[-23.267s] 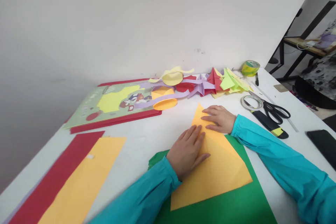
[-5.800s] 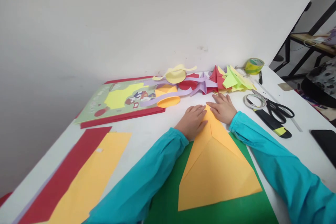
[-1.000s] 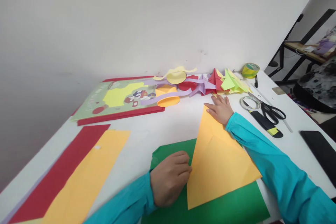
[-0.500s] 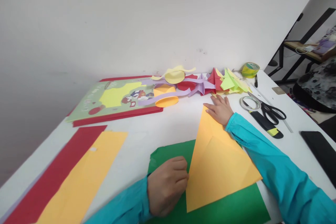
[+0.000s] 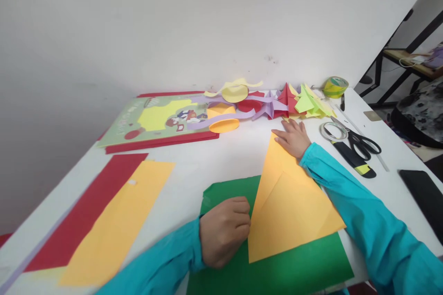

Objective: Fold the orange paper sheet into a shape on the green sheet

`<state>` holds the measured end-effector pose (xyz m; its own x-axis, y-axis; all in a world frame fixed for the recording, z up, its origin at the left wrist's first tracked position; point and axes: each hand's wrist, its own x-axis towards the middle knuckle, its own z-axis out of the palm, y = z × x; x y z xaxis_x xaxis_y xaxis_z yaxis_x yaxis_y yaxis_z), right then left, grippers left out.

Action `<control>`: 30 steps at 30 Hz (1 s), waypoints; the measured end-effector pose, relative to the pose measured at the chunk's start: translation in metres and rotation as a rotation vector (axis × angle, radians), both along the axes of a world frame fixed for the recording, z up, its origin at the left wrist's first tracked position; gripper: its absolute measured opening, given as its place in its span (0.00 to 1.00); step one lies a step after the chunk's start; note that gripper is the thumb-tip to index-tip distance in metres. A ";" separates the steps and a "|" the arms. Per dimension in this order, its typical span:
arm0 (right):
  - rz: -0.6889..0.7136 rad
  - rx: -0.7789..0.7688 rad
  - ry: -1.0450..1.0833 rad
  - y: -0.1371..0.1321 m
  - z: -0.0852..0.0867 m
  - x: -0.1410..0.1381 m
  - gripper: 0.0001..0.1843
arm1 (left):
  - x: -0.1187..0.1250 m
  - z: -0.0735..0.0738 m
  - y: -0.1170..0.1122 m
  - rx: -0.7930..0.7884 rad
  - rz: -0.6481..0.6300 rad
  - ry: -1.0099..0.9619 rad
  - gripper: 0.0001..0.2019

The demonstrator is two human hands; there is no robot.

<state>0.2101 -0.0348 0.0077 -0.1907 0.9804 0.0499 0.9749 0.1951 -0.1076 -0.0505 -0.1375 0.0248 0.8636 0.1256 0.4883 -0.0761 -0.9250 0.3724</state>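
Observation:
A folded sheet of orange paper [image 5: 294,212] lies on a larger green sheet [image 5: 224,189] at the front of the white table. My left hand [image 5: 225,231] is closed at the orange paper's left folded edge; its knuckles face up and its fingertips are mostly hidden. At the paper's pointed far end rests my right hand [image 5: 293,138], fingers spread and lying flat on the tip. The right forearm runs along the paper's right side and covers part of it.
At the left lie red paper [image 5: 93,207] and orange paper [image 5: 128,221]. Paper decorations [image 5: 235,94] and a printed board [image 5: 128,120] line the wall. Right of my arm are scissors [image 5: 362,145], a clear tape roll [image 5: 334,131], a black-and-yellow cutter [image 5: 353,159] and a black phone-like slab [image 5: 424,198].
The camera view has shifted, so the table's things appear slightly higher and mostly further right. Both hands keep nearly the same places on the orange paper.

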 end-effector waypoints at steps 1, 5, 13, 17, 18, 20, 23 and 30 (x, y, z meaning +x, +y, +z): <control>-0.001 0.001 -0.001 0.000 0.000 0.000 0.23 | 0.000 0.000 0.000 -0.003 -0.004 0.001 0.24; -0.010 -0.002 -0.002 0.000 0.000 0.000 0.23 | -0.001 0.000 -0.004 -0.006 -0.021 0.002 0.25; -0.009 0.009 0.035 0.000 -0.003 -0.001 0.22 | 0.002 -0.001 -0.014 -0.001 -0.004 -0.001 0.23; -0.012 0.002 0.080 0.000 -0.003 -0.001 0.22 | 0.003 0.002 -0.003 0.046 0.021 -0.023 0.23; -0.010 0.000 0.086 0.000 -0.004 -0.001 0.22 | 0.005 0.003 0.004 0.075 0.056 -0.010 0.23; -0.006 0.004 0.088 0.000 -0.004 -0.001 0.22 | 0.017 0.006 0.022 0.150 0.159 0.092 0.20; -0.007 0.007 0.083 0.001 -0.005 0.000 0.23 | 0.050 0.004 0.055 0.253 0.437 0.297 0.12; -0.036 0.081 0.152 0.006 -0.013 0.006 0.22 | 0.102 -0.029 0.104 0.289 0.740 0.292 0.13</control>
<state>0.2159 -0.0291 -0.0056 -0.1401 0.9780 0.1548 0.9551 0.1747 -0.2394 0.0515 -0.0334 -0.0045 0.7044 0.6126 0.3586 0.6491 -0.7603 0.0239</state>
